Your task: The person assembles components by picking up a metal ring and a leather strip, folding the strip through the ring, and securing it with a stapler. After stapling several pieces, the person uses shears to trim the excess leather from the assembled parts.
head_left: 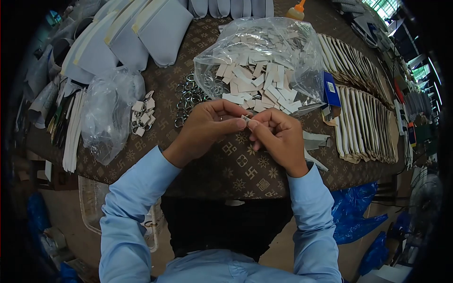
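My left hand (207, 123) and my right hand (278, 136) meet above the front middle of the table, fingertips pinched together. Between them is a small pale tab (246, 118), mostly covered by the fingers; a glint on it may be metal. Just beyond my hands, a clear plastic bag (288, 40) lies spread open with many cream and white strips (257, 80) in it. Dark metal rings (188, 106) are heaped left of the bag, close to my left hand. Farther left sits a small pile of tabs with metal rings (143, 113).
Grey-white panels (160, 30) stand at the back left, behind a crumpled plastic bag (111, 111). Rows of folded pieces (363, 125) line the right, beside a blue box (331, 89). An orange-tipped bottle (296, 12) is at the back. Fabric scraps (315, 141) lie near my right wrist.
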A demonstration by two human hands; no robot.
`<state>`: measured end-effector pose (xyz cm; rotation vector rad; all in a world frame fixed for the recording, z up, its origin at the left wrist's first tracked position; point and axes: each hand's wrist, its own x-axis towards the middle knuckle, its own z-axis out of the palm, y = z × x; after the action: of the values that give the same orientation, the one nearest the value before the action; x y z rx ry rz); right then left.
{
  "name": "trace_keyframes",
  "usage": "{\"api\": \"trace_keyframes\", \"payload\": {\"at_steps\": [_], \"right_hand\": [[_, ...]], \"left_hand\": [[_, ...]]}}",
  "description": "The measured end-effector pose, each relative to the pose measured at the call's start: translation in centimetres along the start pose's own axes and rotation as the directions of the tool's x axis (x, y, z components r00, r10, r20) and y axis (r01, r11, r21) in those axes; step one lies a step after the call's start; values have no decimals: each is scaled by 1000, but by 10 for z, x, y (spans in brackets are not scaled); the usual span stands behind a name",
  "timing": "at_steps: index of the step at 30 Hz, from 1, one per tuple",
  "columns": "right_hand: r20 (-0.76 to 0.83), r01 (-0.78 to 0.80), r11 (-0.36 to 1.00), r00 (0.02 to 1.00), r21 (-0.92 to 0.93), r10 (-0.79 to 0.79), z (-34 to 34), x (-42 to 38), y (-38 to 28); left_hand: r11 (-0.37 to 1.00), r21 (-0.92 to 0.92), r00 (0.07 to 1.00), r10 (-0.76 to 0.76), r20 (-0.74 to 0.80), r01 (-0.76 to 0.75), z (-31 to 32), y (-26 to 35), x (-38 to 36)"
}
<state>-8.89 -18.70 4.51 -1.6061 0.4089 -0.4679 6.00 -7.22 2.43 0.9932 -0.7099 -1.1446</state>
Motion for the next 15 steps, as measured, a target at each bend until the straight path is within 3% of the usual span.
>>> {"api": "trace_keyframes", "payload": {"at_steps": [3,5,10,15], "right_hand": [[3,21,1000,1000,4,-21,0,0,1],[67,-62,980,997,190,50,-1,2,1],[137,-160,952,982,260,127,-5,6,5],[100,-167,917,985,363,140,-5,9,6]], "left_hand": [[998,-64,1000,-15,26,17,2,1,0],[997,-75,999,-10,44,13,1,-2,0],[995,-98,995,24,93,-15,0,-4,1],[997,65,999,34,-23,-32,-2,-1,2]]}}
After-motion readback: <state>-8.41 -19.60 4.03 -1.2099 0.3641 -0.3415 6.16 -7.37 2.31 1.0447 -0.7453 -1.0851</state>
